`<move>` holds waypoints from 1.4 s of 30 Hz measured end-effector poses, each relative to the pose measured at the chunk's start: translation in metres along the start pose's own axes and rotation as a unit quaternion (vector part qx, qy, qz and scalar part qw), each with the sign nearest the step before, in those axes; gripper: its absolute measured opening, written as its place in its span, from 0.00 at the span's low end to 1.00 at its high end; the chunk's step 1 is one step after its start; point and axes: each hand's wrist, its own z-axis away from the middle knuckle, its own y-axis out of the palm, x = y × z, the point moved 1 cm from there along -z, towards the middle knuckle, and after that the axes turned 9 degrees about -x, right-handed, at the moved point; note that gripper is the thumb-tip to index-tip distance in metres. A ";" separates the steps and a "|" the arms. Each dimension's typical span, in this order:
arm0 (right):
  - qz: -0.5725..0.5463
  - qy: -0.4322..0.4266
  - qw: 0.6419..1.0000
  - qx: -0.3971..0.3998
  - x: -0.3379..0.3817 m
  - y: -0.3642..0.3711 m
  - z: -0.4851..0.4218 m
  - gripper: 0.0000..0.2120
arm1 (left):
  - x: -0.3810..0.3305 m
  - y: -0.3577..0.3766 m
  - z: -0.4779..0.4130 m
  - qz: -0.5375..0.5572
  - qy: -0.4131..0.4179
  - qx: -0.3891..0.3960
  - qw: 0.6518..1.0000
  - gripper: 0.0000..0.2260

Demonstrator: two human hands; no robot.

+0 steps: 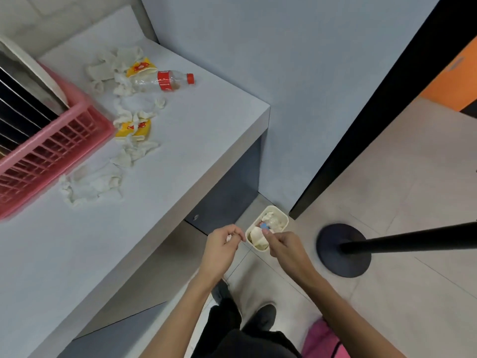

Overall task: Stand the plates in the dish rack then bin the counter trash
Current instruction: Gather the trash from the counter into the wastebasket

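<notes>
A pink dish rack (59, 140) stands on the grey counter (180, 156) at the left, with a white plate (33, 71) and several dark plates (15, 112) upright in it. Counter trash lies beside it: crumpled tissues (93, 184), two yellow wrappers (140, 67) (134, 129) and an empty plastic bottle (162, 80) with a red cap. A small cream bin (282, 215) sits on the floor below the counter's corner, holding tissues and a bottle. My left hand (224, 241) pinches a small white tissue scrap (228, 237) just left of the bin. My right hand (281, 245) hovers over the bin's near rim, fingers curled, nothing visible in them.
A black stanchion base (343, 250) and its pole (413, 240) stand on the tiled floor right of the bin. A dark door frame (361, 125) rises behind. My shoes (260, 316) are near the counter's cabinet front.
</notes>
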 end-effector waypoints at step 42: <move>0.060 0.137 0.986 -0.078 -0.356 0.097 -0.206 0.15 | 0.330 0.364 -0.322 -0.183 0.082 0.250 0.947 0.03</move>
